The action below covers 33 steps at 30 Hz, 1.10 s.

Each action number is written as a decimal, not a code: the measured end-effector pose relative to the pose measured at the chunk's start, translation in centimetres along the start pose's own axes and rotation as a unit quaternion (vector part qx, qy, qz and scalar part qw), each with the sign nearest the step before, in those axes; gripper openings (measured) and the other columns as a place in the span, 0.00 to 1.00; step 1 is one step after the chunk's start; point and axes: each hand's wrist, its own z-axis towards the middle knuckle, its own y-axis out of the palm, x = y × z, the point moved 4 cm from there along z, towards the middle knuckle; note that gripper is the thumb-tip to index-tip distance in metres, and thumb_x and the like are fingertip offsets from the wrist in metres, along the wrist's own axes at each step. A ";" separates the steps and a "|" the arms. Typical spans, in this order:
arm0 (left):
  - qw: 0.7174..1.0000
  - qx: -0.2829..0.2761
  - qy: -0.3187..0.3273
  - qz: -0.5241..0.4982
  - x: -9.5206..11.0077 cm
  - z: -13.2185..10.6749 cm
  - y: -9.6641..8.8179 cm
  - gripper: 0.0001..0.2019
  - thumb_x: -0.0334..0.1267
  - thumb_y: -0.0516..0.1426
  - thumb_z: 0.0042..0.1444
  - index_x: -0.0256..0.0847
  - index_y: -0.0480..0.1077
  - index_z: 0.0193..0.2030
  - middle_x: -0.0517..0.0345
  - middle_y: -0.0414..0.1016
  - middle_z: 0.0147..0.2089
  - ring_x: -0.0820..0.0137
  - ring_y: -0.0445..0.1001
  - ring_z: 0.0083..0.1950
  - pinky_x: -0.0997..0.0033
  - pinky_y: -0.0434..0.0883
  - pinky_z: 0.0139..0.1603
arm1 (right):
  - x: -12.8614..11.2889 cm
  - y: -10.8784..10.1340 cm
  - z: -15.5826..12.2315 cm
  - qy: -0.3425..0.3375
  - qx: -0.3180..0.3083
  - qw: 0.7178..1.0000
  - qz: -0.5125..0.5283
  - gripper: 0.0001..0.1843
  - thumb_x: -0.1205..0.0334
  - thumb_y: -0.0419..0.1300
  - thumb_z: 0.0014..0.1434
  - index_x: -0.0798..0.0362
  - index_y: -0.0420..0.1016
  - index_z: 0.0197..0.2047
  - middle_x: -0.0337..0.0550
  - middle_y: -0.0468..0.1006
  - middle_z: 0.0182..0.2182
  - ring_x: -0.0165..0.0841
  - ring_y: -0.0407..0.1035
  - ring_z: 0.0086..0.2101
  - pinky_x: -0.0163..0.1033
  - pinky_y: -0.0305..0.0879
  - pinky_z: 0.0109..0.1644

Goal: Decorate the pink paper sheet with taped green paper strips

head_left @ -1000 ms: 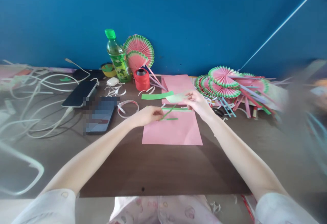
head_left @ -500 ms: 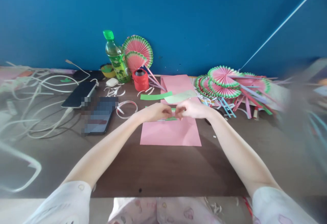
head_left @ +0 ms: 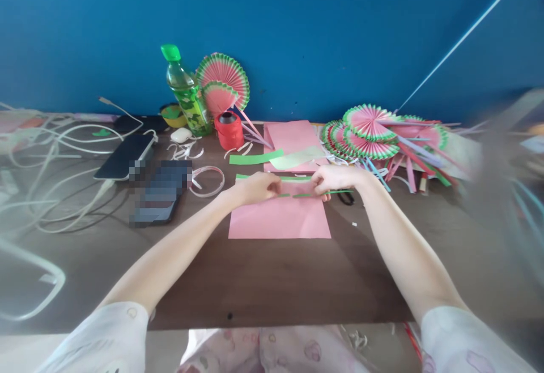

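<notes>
A pink paper sheet (head_left: 279, 223) lies flat on the dark table, with a green band (head_left: 296, 178) along its far edge. Over its left part, my left hand (head_left: 260, 186) is closed in a pinch, and a short end of narrow green paper strip (head_left: 284, 195) sticks out from its fingers. My right hand (head_left: 334, 179) pinches another length of green paper strip (head_left: 302, 195), which shows on both sides of the fingers. A small gap separates the two strip ends. Beyond my hands lie a wider green strip (head_left: 255, 157) and a pale green piece (head_left: 296, 159).
More pink paper (head_left: 289, 135) lies at the back. Folded paper fans (head_left: 369, 131) and loose strips are piled at right. A bottle (head_left: 186, 96), red roll (head_left: 228, 131), two phones (head_left: 124, 157) and tangled white cables (head_left: 57, 152) occupy the left side.
My hands were close together over the sheet's middle; now they are farther apart, the right one having moved right. A gap between green strip ends now shows between them.
</notes>
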 end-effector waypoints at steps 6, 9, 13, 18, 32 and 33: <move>1.000 0.027 0.012 -0.002 -1.4 0.5 -0.6 0.07 0.33 0.52 0.47 0.39 0.70 0.32 0.60 0.73 0.34 0.73 0.68 0.35 0.76 0.63 0.35 | 0.5 0.3 0.7 -0.007 -0.004 0.999 0.042 0.11 0.57 0.55 0.46 0.56 0.72 0.22 0.42 0.76 0.21 0.31 0.68 0.24 0.32 0.59 0.29; 1.000 0.019 0.012 -0.014 -2.3 0.7 -0.9 0.06 0.32 0.53 0.46 0.38 0.70 0.31 0.60 0.72 0.33 0.74 0.68 0.33 0.77 0.62 0.33 | 0.9 0.4 0.8 0.008 -0.002 0.999 0.044 0.12 0.56 0.55 0.46 0.56 0.73 0.24 0.42 0.76 0.21 0.30 0.68 0.23 0.32 0.55 0.25; 1.000 -0.005 0.025 -0.008 -2.8 1.0 -0.7 0.05 0.32 0.54 0.44 0.38 0.69 0.30 0.61 0.71 0.30 0.75 0.67 0.30 0.78 0.61 0.30 | 1.3 0.5 0.9 0.022 -0.008 0.999 0.037 0.12 0.56 0.56 0.46 0.56 0.73 0.26 0.42 0.77 0.22 0.29 0.68 0.22 0.30 0.51 0.22; 0.998 0.008 0.054 0.029 -2.4 1.3 -0.5 0.03 0.34 0.56 0.42 0.39 0.68 0.27 0.63 0.68 0.27 0.76 0.64 0.28 0.78 0.59 0.28 | 1.4 0.6 1.1 0.017 -0.015 0.998 0.052 0.12 0.56 0.56 0.47 0.57 0.72 0.26 0.44 0.77 0.24 0.29 0.69 0.23 0.30 0.54 0.23; 0.999 -0.040 0.034 0.004 -2.2 1.0 -0.8 0.05 0.33 0.54 0.41 0.38 0.68 0.28 0.62 0.68 0.28 0.75 0.65 0.29 0.78 0.60 0.29 | 1.5 0.1 -0.3 0.044 -0.039 0.994 0.097 0.12 0.54 0.58 0.48 0.56 0.71 0.27 0.45 0.79 0.27 0.32 0.73 0.28 0.30 0.60 0.26; 0.999 -0.032 0.036 0.009 -2.2 1.0 -0.8 0.04 0.33 0.54 0.41 0.38 0.67 0.27 0.62 0.68 0.27 0.75 0.65 0.29 0.78 0.60 0.29 | 1.5 0.1 -0.3 0.045 -0.043 0.993 0.099 0.13 0.54 0.58 0.48 0.56 0.71 0.27 0.45 0.79 0.27 0.31 0.73 0.28 0.30 0.61 0.26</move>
